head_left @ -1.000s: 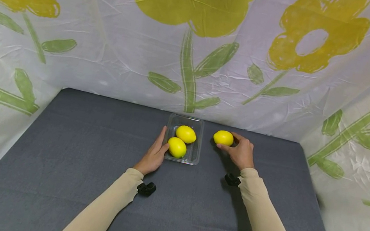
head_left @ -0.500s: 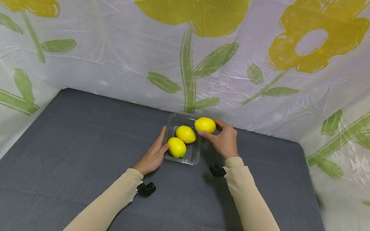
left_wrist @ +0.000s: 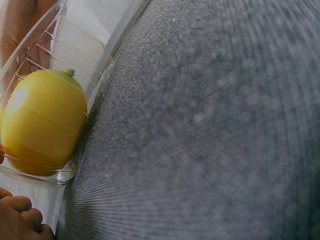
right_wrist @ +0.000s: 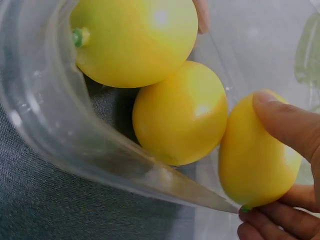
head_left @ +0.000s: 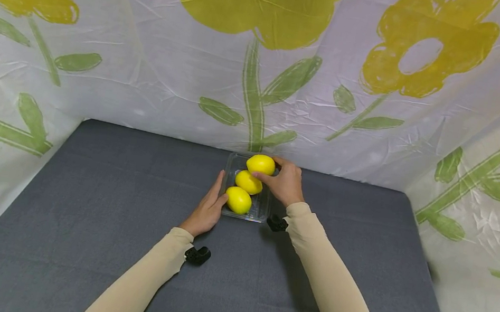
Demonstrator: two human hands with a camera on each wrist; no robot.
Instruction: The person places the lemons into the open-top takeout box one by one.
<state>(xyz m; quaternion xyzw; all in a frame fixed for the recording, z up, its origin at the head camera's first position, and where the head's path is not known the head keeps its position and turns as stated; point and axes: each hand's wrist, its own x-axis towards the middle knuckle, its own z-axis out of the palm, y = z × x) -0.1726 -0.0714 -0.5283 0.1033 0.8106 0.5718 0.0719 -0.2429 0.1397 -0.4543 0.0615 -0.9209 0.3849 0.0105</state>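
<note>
My right hand (head_left: 286,183) pinches a yellow lemon (head_left: 260,164) between thumb and fingers over the far end of a clear plastic container (head_left: 263,212). Its green stem tip points toward the container's rim in the right wrist view. Inside the container sit a middle lemon (right_wrist: 180,114) and a near lemon (head_left: 238,200), which touch each other. My left hand (head_left: 204,213) holds the container's left side, its fingers along the outside and its thumb over the rim beside the near lemon. In the left wrist view, that lemon (left_wrist: 45,122) shows through the clear wall.
A dark grey cloth (head_left: 122,244) covers the table. White curtains (head_left: 154,84) with yellow flowers hang behind it and at both sides. The container stands near the table's far edge. A small black camera (head_left: 197,255) sits on the left wrist.
My right hand has carried the third lemon left from the table right of the container, to over its far end. The left hand and the container stay in place.
</note>
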